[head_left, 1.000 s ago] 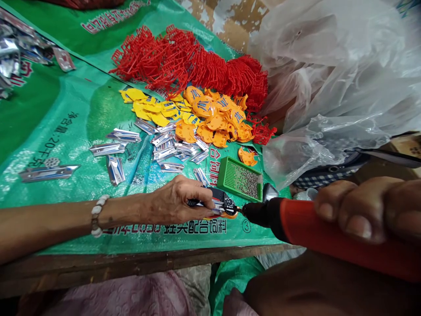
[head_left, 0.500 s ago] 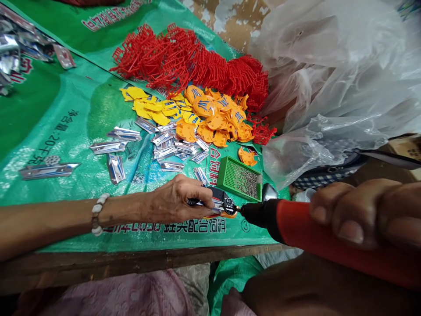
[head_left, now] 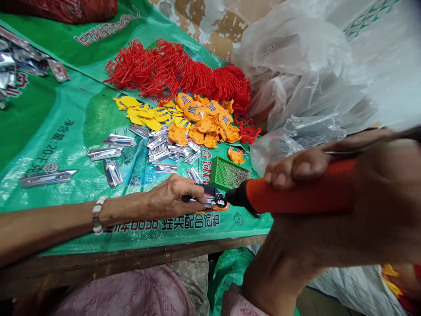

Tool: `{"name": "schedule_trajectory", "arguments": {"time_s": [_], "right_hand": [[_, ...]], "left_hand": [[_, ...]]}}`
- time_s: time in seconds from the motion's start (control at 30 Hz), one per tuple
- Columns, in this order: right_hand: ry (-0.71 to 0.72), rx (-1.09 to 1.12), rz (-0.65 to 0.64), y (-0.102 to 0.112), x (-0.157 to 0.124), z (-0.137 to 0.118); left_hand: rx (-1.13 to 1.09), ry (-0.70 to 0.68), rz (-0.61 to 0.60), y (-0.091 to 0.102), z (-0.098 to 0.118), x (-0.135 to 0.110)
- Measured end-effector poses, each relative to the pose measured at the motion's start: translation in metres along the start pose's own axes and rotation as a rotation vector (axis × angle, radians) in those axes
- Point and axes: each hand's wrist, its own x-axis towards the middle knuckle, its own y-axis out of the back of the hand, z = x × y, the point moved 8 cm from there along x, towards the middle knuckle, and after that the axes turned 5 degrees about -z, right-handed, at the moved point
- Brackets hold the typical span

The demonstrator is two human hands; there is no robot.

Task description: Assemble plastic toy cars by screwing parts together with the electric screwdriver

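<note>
Beside the green tray, my left hand (head_left: pixel 177 195) pinches a small plastic assembly (head_left: pixel 210 196) with black, silver and orange parts against the sheet. In my right hand (head_left: pixel 368 224), fingers wrap round a red electric screwdriver (head_left: pixel 302 188) with a black nose. Its nose points left and meets the black end of the assembly in view; I cannot tell whether the bit sits in a screw. Many small screws (head_left: pixel 235 176) lie in the green tray (head_left: pixel 215 169), partly behind the screwdriver. A single orange piece (head_left: pixel 237 155) rests just behind the tray.
Silver strips (head_left: pixel 164 151), yellow pieces (head_left: pixel 144 114), orange shells (head_left: pixel 205 116) and red frames (head_left: pixel 194 74) are heaped on the green printed sheet (head_left: pixel 75 105). Clear plastic bags (head_left: pixel 296 66) bulge at the right. The table's wooden edge (head_left: pixel 131 259) runs along the front.
My right hand has risen and turned, bringing the screwdriver more level. The view has shifted slightly, with table items now farther left. My left hand keeps its grip on the assembly.
</note>
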Motion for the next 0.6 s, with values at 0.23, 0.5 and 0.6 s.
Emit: {"name": "schedule_trajectory", "arguments": {"time_s": [0.23,0.5,0.6], "right_hand": [[0.089,0.059,0.062,0.004,-0.004,-0.012],[0.216,0.165,0.384,0.044,0.013,0.0],[0.278,0.112,0.496,0.052,0.022,0.018]], "left_hand": [[-0.045,0.067,-0.024,-0.004,-0.004,-0.001],[0.043,0.004,0.036,-0.001,0.0,-0.005],[0.013,0.001,0.037,0.0,0.001,-0.006]]}}
